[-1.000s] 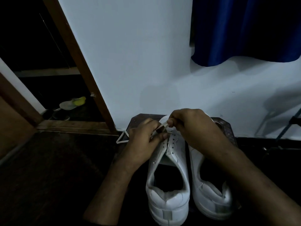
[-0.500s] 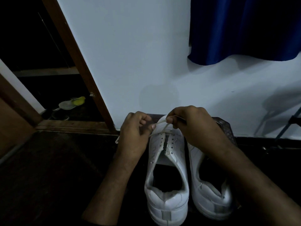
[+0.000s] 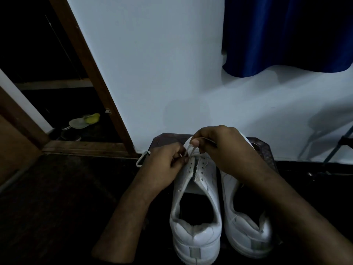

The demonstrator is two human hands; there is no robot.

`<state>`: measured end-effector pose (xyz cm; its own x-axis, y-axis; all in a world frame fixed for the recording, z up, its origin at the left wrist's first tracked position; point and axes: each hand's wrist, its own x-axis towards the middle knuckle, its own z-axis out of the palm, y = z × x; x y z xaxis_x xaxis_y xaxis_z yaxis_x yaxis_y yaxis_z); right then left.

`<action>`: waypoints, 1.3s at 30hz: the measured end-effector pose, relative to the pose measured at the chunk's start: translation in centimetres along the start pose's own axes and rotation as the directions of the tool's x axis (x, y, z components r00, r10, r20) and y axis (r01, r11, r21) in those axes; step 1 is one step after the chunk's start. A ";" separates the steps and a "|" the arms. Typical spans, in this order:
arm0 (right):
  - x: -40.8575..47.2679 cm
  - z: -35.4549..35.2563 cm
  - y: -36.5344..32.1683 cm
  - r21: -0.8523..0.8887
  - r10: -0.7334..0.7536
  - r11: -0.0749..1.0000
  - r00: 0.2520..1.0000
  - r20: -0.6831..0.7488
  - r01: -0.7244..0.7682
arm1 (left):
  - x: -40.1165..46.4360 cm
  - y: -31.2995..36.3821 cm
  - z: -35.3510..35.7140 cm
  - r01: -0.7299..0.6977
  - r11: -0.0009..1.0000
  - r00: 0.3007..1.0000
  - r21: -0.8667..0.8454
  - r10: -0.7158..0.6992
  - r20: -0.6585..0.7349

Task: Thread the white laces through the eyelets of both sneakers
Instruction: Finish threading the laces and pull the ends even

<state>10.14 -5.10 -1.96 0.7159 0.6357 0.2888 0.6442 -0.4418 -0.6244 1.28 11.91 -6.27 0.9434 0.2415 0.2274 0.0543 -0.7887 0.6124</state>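
Two white sneakers stand side by side on the dark floor, heels toward me. Over the front eyelets of the left sneaker [image 3: 195, 207] both hands work a white lace [image 3: 190, 151]. My left hand [image 3: 164, 167] pinches the lace at the shoe's left eyelet row. My right hand [image 3: 223, 148] pinches the other part of the lace just above the toe end. A loop of white lace [image 3: 141, 159] lies on the floor left of my left hand. My right forearm covers much of the right sneaker [image 3: 246, 226].
The sneakers' toes sit on a dark patterned mat [image 3: 263, 150] against a white wall [image 3: 162, 73]. A blue curtain [image 3: 286, 35] hangs at upper right. A wooden door frame [image 3: 89, 77] slants at left, with a yellow-and-white item [image 3: 85, 120] beyond it.
My left hand has moved back in and down to the left eyelet row after pulling the lace outward. My right hand has stayed above the toe, still pinching the lace.
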 end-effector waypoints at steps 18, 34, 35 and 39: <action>-0.1 0.1 0.4 -0.189 -0.030 0.982 1.000 -0.009 0.028 | 1.2 1.8 1.1 -0.136 0.979 0.968 -0.153 0.099 -0.230; -0.2 -0.4 0.8 -0.224 -0.002 0.974 0.999 -0.048 -0.009 | 0.9 1.9 0.7 -0.145 0.970 0.989 -0.197 0.144 -0.016; -0.2 -0.4 0.8 -0.207 -0.001 0.978 0.999 -0.052 -0.010 | 0.9 2.0 0.8 -0.172 0.972 0.985 -0.158 0.166 -0.047; -0.1 -0.5 0.6 -0.165 0.009 0.986 0.999 -0.047 -0.016 | 1.2 2.4 1.4 -0.180 0.975 0.975 -0.129 0.159 -0.155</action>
<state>10.57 -5.70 -2.02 0.7333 0.6013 0.3173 0.6680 -0.5505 -0.5007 2.98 9.46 -5.62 0.8779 0.1975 0.4362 -0.1588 -0.7393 0.6544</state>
